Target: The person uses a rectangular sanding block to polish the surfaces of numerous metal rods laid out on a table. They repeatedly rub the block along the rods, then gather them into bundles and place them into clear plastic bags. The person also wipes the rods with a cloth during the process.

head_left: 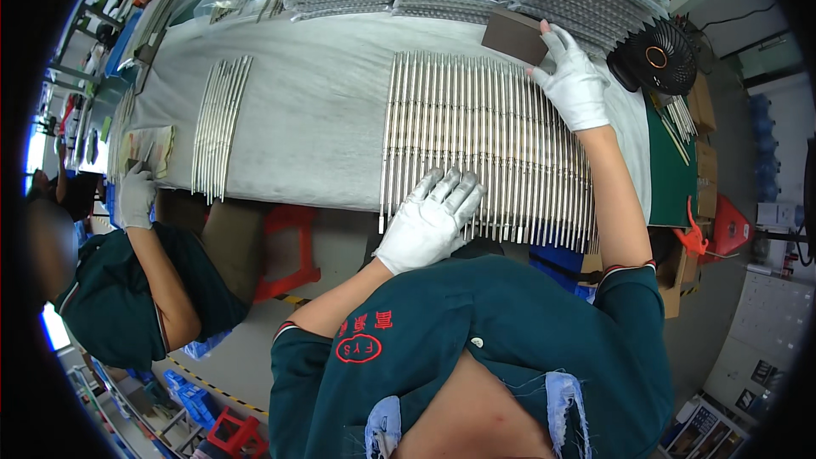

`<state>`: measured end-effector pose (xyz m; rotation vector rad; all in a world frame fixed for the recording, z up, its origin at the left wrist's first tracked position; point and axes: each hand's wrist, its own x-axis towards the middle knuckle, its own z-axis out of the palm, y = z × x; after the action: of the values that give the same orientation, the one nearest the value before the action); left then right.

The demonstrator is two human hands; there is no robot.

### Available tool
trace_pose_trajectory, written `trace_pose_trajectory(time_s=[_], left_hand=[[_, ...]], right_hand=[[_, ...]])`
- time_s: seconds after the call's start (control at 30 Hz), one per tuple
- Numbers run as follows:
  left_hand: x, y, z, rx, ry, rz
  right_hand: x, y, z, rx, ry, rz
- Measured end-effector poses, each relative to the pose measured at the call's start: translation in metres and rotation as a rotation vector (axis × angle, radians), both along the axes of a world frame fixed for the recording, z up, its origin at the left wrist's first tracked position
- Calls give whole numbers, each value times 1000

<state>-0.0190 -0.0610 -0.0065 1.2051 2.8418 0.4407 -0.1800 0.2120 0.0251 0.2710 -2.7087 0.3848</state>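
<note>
Cloth (314,110) bears slim, shiny rods (487,136), left hand (432,219) splayed, right hand (575,85) gripping brown block (512,36).

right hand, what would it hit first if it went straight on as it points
Most likely the dark brown block, right beside the fingers of the right hand; whether they touch it is hard to tell.

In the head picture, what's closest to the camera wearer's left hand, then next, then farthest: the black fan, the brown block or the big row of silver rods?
From the left hand:
1. Big row of silver rods: right under its fingertips.
2. Brown block: beyond the rods, by the right hand.
3. Black fan: farthest, off to the right.
</note>
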Motion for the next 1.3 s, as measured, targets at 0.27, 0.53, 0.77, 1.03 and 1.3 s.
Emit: trace_pose_trajectory(time_s=[0.27, 0.53, 0.77, 1.03, 1.3], left_hand=[[6, 1, -3, 9, 49, 23], [3, -5, -1, 238, 17, -47], [2, -5, 4, 362, 41, -52], [2, -4, 8, 338, 12, -68], [1, -4, 4, 367, 22, -61]], right_hand=[[-1, -8, 21, 141, 268, 32], [53, -14, 23, -123, -165, 231], [63, -13, 28, -559, -461, 311], [61, -44, 42, -319, -505, 529], [60, -46, 40, -333, -502, 508]])
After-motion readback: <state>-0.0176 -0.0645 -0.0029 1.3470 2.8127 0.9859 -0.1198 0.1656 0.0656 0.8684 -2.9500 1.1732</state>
